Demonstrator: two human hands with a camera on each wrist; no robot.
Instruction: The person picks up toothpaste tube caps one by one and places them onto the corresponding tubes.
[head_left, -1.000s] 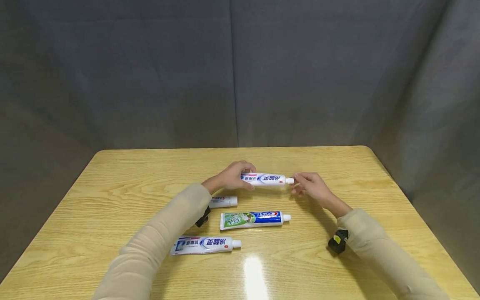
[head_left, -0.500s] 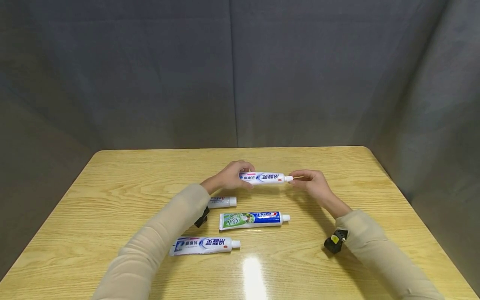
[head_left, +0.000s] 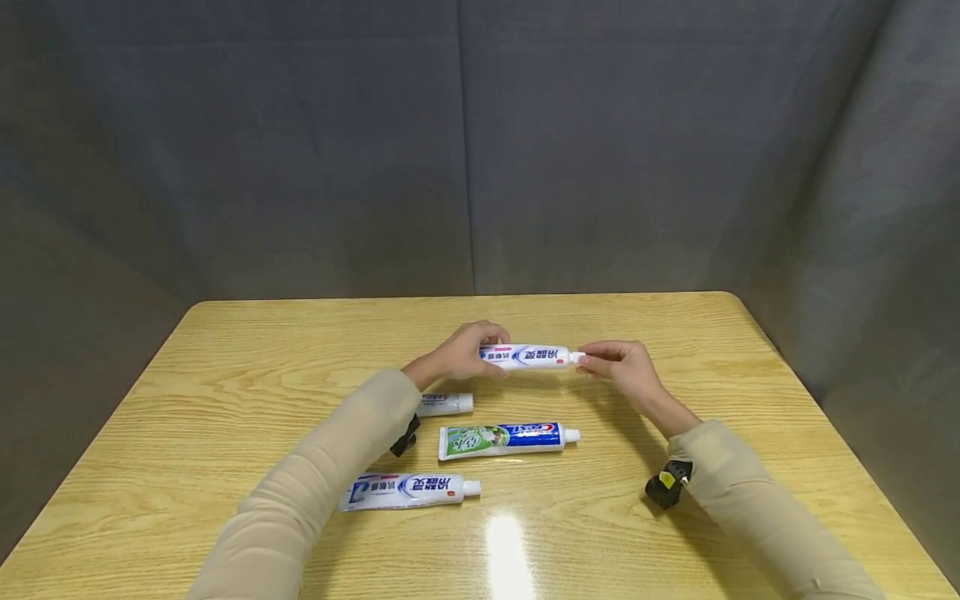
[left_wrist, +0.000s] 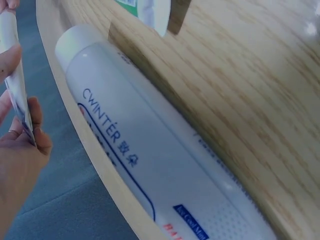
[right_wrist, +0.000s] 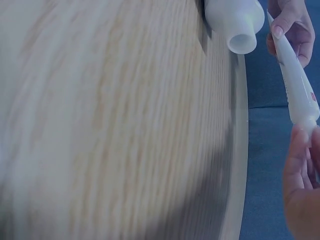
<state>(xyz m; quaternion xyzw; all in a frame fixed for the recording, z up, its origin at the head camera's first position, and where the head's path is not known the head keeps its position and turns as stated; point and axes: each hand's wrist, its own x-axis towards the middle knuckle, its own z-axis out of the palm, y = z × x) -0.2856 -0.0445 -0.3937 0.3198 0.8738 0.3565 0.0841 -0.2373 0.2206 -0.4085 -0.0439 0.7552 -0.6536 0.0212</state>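
A white toothpaste tube (head_left: 528, 357) with blue lettering is held level above the far part of the table, its cap pointing right. My left hand (head_left: 463, 352) grips it near the tail end, thumb on the near side and fingers on the far side. With thumb and fingers, my right hand (head_left: 626, 367) pinches the small white cap (head_left: 577, 357). The right wrist view also shows this held tube (right_wrist: 295, 80) between both hands, with the right fingertips (right_wrist: 299, 136) around the cap end.
Below the left wrist lies a pale toothpaste tube (head_left: 447, 404), partly covered by the arm. A green and blue toothpaste tube (head_left: 502, 440) lies nearer, and another white toothpaste tube (head_left: 408, 491) at front left. All rest on the wooden table (head_left: 637, 533); grey curtain (head_left: 600, 150) hangs behind.
My right hand has moved slightly left and its fingers have closed from beside the cap to a pinch around it. The left hand and held tube have barely moved.
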